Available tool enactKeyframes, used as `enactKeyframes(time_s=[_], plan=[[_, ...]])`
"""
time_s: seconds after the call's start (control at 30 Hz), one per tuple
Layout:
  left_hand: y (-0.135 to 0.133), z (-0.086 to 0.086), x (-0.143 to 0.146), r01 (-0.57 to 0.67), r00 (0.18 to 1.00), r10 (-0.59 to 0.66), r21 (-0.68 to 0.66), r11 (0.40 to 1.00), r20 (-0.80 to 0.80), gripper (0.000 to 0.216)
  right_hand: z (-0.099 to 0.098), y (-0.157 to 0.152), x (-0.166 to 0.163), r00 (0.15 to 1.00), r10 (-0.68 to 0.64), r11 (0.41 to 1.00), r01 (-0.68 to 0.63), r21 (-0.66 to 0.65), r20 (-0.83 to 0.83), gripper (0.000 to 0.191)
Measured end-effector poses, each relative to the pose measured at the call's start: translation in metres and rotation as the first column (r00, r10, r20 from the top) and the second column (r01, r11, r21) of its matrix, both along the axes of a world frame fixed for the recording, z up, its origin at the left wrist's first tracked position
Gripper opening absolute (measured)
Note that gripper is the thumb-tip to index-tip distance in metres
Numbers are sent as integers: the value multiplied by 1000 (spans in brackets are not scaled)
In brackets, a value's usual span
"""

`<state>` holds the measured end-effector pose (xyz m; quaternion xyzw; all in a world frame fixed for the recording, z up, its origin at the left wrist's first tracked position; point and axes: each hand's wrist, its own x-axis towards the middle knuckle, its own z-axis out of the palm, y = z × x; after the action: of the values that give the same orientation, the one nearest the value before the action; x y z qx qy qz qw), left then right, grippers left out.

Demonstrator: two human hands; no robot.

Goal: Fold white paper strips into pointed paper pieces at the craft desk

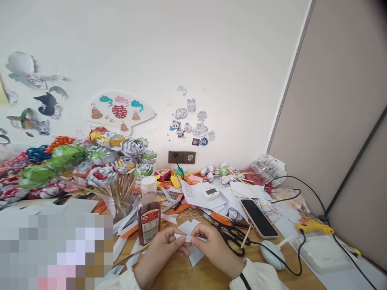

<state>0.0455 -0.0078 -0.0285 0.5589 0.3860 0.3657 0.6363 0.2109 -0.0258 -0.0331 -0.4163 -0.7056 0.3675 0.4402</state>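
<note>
Between the thumbs and fingertips of both hands is a small folded piece of white paper (188,239). My left hand (165,248) pinches its left end, and my right hand (212,244) pinches the right end. Under and behind the fingers lie white paper pieces (196,257) on the wooden table (178,278). A bottle (150,219) with a white cap and red label stands upright just beyond my left hand. Black-handled scissors (234,246) lie to the right of my right hand.
Paper flowers on sticks (102,176) crowd the left, above paper strips. A phone (260,219), a white timer (211,193), a computer mouse (272,254), a yellow glue gun (314,228) and a white box (325,253) lie at right. Black cables cross there. A wall (211,52) rises behind.
</note>
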Motion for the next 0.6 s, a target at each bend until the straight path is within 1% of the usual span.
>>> enactKeyframes(time_s=[0.13, 0.27, 0.37, 0.47, 0.6], plan=[[-4, 5, 1, -2, 1000, 3, -17, 1000, 26, 38, 1, 0, 2, 999, 33, 998, -34, -52, -20, 14], [-6, 10, 0, 27, 999, -26, -34, 999, 21, 37, 0, -2, 2, 998, 33, 996, -37, -76, -50, 16], [-6, 13, -1, 7, 1000, -7, 5, 1000, 20, 36, -1, 1, 5, 987, 92, 980, -113, -165, -129, 23], [-4, 12, -1, -26, 1000, 25, 12, 1000, 16, 37, -2, 4, 8, 970, 141, 955, -187, -232, -199, 31], [-2, 9, -1, -27, 999, 28, -38, 999, 34, 39, -4, 7, 11, 961, 130, 953, -189, -237, -243, 35]])
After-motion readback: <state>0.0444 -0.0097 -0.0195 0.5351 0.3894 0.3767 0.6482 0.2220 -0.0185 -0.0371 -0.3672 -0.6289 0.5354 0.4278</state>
